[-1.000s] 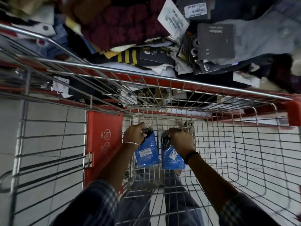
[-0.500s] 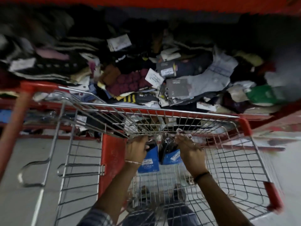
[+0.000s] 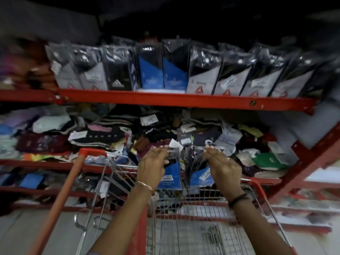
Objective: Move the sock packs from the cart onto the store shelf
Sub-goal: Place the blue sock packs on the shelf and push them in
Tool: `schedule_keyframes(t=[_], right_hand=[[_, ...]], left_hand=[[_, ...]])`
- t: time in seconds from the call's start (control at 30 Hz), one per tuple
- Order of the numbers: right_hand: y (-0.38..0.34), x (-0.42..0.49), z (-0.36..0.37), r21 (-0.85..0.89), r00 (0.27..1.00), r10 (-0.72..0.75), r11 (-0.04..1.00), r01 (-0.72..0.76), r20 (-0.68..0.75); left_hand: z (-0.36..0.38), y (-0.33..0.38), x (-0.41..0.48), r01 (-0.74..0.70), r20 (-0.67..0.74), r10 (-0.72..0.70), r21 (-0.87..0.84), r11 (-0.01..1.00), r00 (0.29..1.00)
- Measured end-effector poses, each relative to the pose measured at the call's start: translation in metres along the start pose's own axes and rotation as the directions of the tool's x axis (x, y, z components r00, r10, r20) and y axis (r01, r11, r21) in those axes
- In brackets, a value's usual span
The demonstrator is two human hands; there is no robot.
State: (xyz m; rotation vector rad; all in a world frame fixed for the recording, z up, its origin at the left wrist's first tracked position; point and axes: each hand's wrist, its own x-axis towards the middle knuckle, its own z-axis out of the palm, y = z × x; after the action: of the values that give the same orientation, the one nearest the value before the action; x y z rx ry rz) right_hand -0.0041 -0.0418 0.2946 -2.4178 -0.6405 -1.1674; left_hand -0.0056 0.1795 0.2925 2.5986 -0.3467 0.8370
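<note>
My left hand [image 3: 151,166] grips the top of a blue-and-black sock pack [image 3: 172,176] that hangs down from it. In my right hand [image 3: 223,167] is a second blue sock pack [image 3: 199,175], pinched by its clear plastic hanger. Both packs are raised above the wire cart [image 3: 193,227], in front of the middle shelf. On the red upper shelf [image 3: 184,99] stands a row of upright sock packs, with two matching blue packs [image 3: 161,73] near its middle.
The middle shelf holds a messy heap of loose socks and tags [image 3: 114,133]. The cart's red handle bar [image 3: 60,196] slants at lower left. A red diagonal shelf brace [image 3: 301,159] stands at right. Grey floor shows below the cart.
Both hands have lifted the two blue packs up out of the cart basket to shelf height. My view has tilted up, bringing the upper shelf's row of packs into sight.
</note>
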Motion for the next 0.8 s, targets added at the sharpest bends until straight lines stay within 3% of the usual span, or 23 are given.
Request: schedule_keyframes(t=[0.27, 0.53, 0.8], right_hand=[[-0.006, 0.086, -0.025, -0.074, 0.972, -0.088, 0.995, 0.073, -0.220], [-0.019, 0.160, -0.028, -0.055, 0.939, -0.104, 0.994, 0.091, -0.328], [-0.027, 0.216, -0.004, -0.055, 0.930, -0.116, 0.993, 0.103, -0.350]], left_hand=[[-0.074, 0.000, 0.084, -0.144, -0.239, 0.158, 0.075, 0.987, 0.958], [-0.132, -0.018, 0.187, -0.206, -0.416, 0.267, 0.187, 0.961, 0.869], [-0.121, -0.045, 0.243, -0.248, -0.380, 0.315, 0.215, 0.944, 0.870]])
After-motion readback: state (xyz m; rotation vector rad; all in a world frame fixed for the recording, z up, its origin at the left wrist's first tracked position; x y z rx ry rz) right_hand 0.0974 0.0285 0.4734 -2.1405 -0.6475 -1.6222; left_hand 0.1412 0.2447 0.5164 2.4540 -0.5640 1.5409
